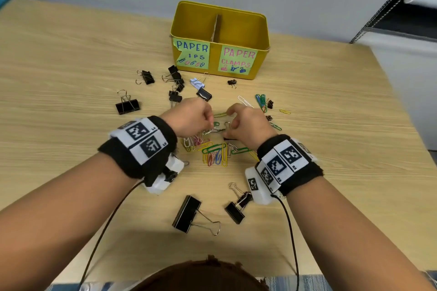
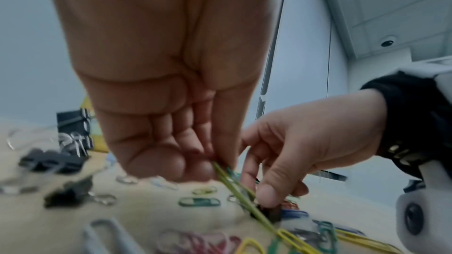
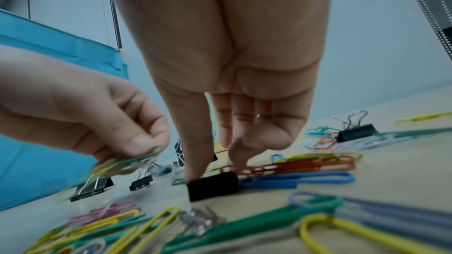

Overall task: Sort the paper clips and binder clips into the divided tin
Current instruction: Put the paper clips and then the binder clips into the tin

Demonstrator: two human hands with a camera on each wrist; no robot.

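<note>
The yellow divided tin (image 1: pixel 260 61) stands at the back, its left half labelled for paper clips and its right half for paper clamps. Both hands meet over a pile of coloured paper clips (image 1: pixel 215 151). My left hand (image 1: pixel 208 123) pinches a few green and yellow paper clips (image 3: pixel 127 161), lifted just off the table; in the left wrist view the left hand (image 2: pixel 208 163) has its other fingers curled. My right hand (image 3: pixel 212 165) pinches a small black binder clip (image 3: pixel 212 186) that rests on the table, thumb on its near corner.
Black binder clips lie scattered: a large one (image 1: pixel 185 214) and a smaller one (image 1: pixel 235 210) near me, another (image 1: pixel 127 105) to the left, several (image 1: pixel 175 73) before the tin. More paper clips (image 1: pixel 261 101) lie to the right. A cardboard divider (image 1: pixel 215 28) splits the tin.
</note>
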